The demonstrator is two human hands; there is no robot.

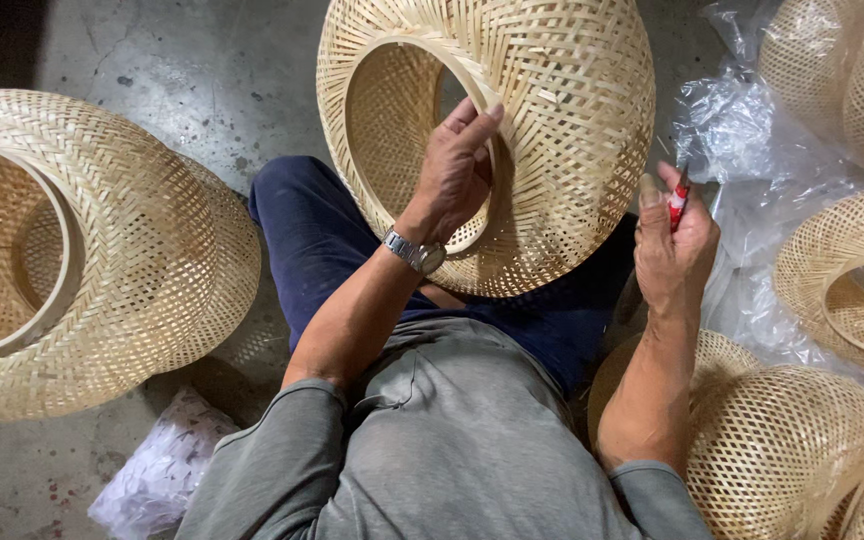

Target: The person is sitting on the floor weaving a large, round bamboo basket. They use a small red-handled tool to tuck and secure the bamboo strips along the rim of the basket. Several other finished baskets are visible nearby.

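A large pale woven bamboo dome shade (82, 250) is seen at the far left on the grey concrete floor (192, 90), its round opening cut off by the left edge. Below it, a crumpled white plastic bag (157, 470) is partly hidden by a grey sleeve at the bottom.

At the centre, a second woven bamboo shade with a round rimmed opening (552, 130) is rested on the lap, against dark blue trousers (312, 240); its top is cut off by the upper edge. The left hand (457, 170), with a silver wristwatch (417, 252) on the wrist, is laid over the rim of the opening, fingers curled around the rim and gripping it. The fingertips are hidden behind the rim.

Just right of the shade, not touching it, the right hand (674, 250) is closed on a small red-handled tool (678, 200). Only a sliver of the handle is shown, so the kind of tool cannot be told.

Further right, clear crinkled plastic sheeting (742, 140) is spread on the floor, and more woven bamboo shades (852, 280) are stacked around it, all cropped by the right and bottom edges. One is partly covered by the right forearm.
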